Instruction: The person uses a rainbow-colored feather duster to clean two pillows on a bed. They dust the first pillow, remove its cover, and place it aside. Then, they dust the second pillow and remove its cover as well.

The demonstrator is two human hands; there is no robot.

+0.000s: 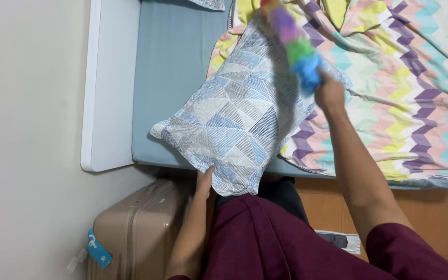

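Note:
A blue and white patterned pillow [234,116] lies on the bed with its near corner over the bed's edge. My left hand [204,181] grips that near corner from below. My right hand [330,94] is raised over the pillow's right side and holds a rainbow-coloured duster [294,44], blurred by motion, with its fluffy head reaching toward the top of the view. The duster is above the pillow's upper part.
A zigzag-patterned blanket [400,78] covers the right of the grey-blue mattress [175,67]. A white bed frame [110,83] stands against the wall at the left. A beige suitcase [136,233] with a blue tag sits on the floor beside my legs.

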